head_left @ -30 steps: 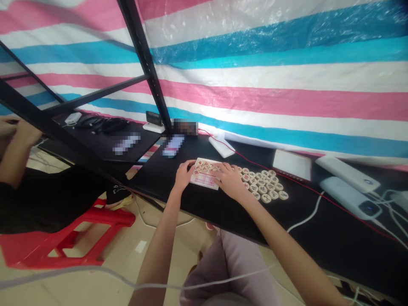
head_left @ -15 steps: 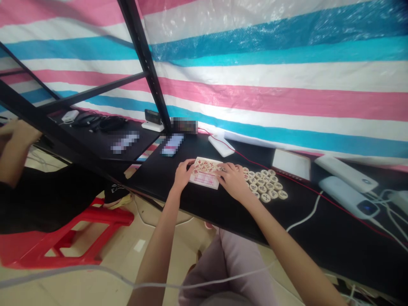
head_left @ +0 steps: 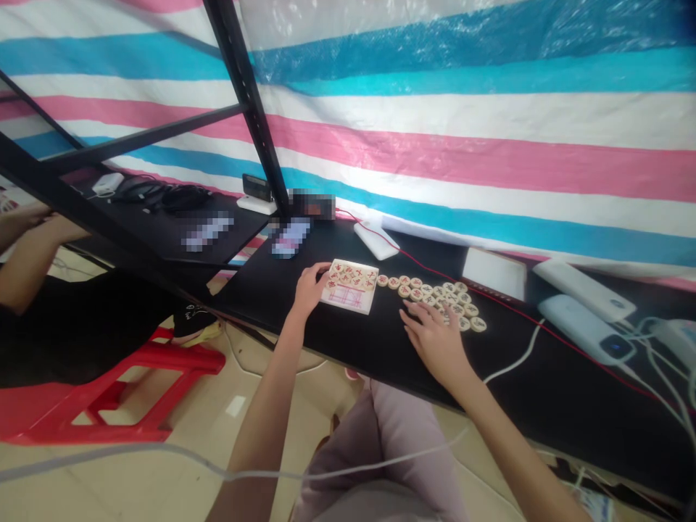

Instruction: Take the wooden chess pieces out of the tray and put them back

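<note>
A small wooden board marked with red lines lies on the black table, with several round wooden pieces bearing red marks on its far half. My left hand rests curled against the board's left edge, holding it. To the right, a cluster of round wooden pieces lies loose on the table. My right hand hovers flat over the near side of that cluster, fingers stretched out and holding nothing.
A phone, a white block, a white box and two power banks with cables lie on the table. A black metal frame post stands at left. Another person's arm and a red stool are far left.
My right hand has come off the board and moved right and nearer, over the loose pieces. More pieces on the board show now. My left hand stays at the board's edge.
</note>
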Tool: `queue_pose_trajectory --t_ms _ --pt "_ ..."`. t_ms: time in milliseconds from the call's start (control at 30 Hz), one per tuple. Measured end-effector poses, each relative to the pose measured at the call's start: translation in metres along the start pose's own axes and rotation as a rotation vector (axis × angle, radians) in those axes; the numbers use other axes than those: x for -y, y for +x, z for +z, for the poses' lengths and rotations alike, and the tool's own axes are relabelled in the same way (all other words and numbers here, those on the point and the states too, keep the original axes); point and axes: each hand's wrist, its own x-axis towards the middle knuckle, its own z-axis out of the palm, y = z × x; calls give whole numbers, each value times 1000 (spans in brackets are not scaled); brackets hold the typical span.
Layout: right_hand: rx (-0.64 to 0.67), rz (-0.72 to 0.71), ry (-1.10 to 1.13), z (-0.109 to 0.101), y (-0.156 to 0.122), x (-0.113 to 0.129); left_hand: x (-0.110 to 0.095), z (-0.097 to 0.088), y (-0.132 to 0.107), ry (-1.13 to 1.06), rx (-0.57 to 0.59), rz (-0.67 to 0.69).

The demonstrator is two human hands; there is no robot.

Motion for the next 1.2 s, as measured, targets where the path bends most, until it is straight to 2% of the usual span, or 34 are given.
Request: queue_pose_trajectory --t_ms 233,433,633,767,933,1067,1200 --pt "-38 105 -52 -4 -10 9 -2 -1 -2 6 6 -21" --pt "10 -51 76 -11 -13 25 -3 -2 -3 4 2 -17" --pt "62 -132 302 -11 -1 33 -3 -2 -3 10 -4 -17" --pt "70 -116 376 -8 21 36 -2 -2 -3 3 0 -1" --pt "-6 -27 269 8 77 46 -2 -2 -3 7 19 -3" --pt "69 -68 260 25 114 55 -2 -3 -3 -7 12 5" --pt "130 -117 194 34 122 63 -1 -3 -4 -20 4 13"
